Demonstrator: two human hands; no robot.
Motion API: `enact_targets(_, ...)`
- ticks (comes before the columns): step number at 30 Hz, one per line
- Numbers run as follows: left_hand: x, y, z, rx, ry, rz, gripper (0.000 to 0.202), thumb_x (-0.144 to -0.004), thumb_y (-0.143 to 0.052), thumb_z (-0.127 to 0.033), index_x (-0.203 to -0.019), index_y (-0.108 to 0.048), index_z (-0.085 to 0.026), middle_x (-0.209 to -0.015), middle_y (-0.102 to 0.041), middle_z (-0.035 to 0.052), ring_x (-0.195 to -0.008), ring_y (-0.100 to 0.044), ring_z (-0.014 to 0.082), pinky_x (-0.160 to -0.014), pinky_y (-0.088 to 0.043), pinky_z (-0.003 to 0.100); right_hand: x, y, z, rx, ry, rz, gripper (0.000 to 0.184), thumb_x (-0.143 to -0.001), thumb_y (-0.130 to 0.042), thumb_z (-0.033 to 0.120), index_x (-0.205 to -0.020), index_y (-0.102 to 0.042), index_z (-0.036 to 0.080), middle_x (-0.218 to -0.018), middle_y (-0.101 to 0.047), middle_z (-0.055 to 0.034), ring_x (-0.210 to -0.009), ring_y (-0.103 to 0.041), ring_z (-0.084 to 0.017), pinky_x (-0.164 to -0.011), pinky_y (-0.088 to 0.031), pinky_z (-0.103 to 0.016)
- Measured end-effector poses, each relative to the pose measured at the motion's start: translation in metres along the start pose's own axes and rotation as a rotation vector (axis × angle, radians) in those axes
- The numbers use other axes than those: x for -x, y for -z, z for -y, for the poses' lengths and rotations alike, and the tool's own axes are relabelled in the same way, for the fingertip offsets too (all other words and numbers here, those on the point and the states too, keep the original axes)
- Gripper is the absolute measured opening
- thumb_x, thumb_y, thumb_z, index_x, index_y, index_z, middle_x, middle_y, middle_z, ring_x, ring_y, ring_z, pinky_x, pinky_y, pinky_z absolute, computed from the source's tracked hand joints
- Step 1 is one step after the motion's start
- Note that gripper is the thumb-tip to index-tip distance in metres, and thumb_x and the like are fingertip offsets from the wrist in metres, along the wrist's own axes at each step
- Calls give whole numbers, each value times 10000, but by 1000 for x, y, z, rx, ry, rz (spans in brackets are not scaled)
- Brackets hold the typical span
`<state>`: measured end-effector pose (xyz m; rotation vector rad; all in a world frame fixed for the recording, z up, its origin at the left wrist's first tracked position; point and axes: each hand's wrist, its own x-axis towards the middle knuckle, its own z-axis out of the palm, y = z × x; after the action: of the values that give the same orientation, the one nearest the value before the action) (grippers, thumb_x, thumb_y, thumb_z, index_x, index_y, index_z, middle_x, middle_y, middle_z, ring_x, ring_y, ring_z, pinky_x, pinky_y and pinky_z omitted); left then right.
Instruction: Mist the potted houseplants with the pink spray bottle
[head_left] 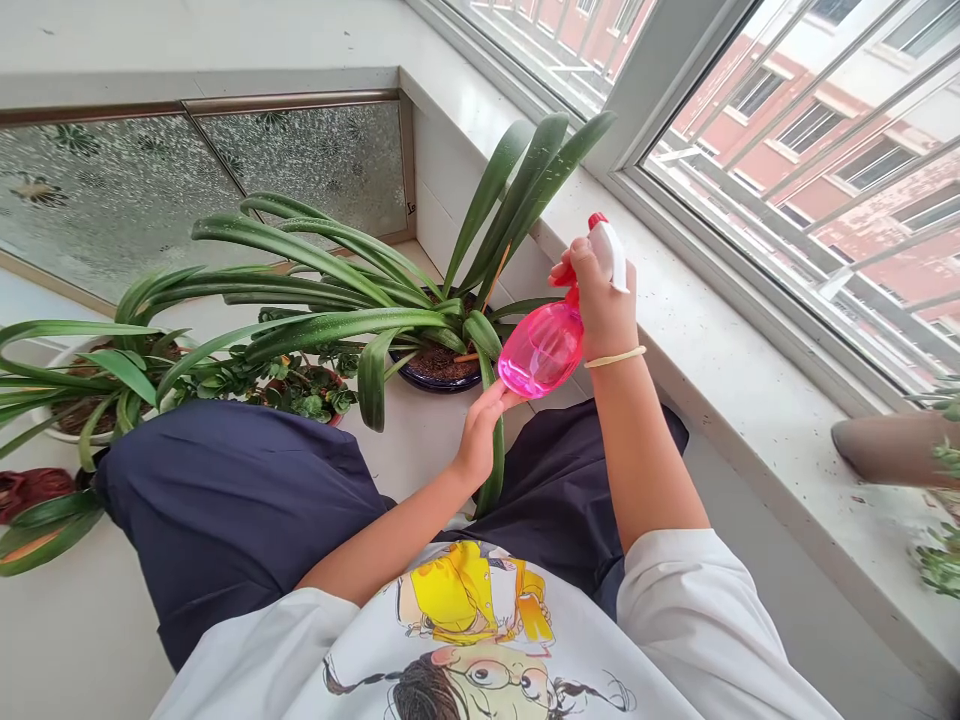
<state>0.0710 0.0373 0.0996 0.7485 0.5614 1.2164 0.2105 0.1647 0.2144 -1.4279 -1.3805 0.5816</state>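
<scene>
- The right hand [604, 300] is wrapped closed around the neck of a pink spray bottle [541, 350]. Its fingers lie over the red trigger, and the white head sticks out above the knuckles.
- The bottle hangs in the air over the person's lap, just in front of a strap-leaved plant in a dark pot [439, 375]. The nozzle faces away from the body, toward the upright leaves.
- The left hand [480, 435] is loosely spread, with its fingertips against the bottle's underside. A drooping leaf [493, 475] runs beneath the palm, but whether the hand pinches it cannot be told.
- One long leaf [322, 325] looks finely speckled, perhaps with droplets, so the misting of this plant seems to be under way rather than only starting.
- No spray shows at the nozzle, and the see-through pink body does not show how much water is inside.
- The small plant in a reddish pot [307, 390] and the plant in the white pot [60, 425] on the left show no clear wetness. They appear to be what remains.
- The windowsill [720, 370] on the right is flecked with grit.
</scene>
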Motion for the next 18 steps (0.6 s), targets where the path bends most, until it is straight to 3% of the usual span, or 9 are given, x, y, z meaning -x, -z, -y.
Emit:
enact_targets(7,21,-16,15,107,147,-82,529,-888,-593,-443,-1340,-663,-178,-1308,-713,88,-1294,-608,305,-1177,-370,442,13,-12,-5,-26,-200,17,333,-872,-648,549,-865,-606,218,-685,-584,6,-641,-594,-143,-620,-478,-309)
enact_targets(12,32,-16,28,108,194,-73,548,-900,-554,-422,-1392,-622,-191,-1287,-723,88,-1318,-592,298,-1181,-353,444,15,-10,-17,-50,-247,79,384,-811,-695,603,-900,-638,234,-675,-595,11,-676,-610,-162,-640,-499,-317)
enact_targets(18,44,-22,30,105,187,-39,546,-927,-515,-384,-1443,-561,-211,-1411,-651,97,-1284,-623,299,-1146,-367,446,16,-12,-27,-37,-274,123,403,-811,-686,626,-849,-654,226,-611,-574,14,-624,-586,-156,-637,-511,-326)
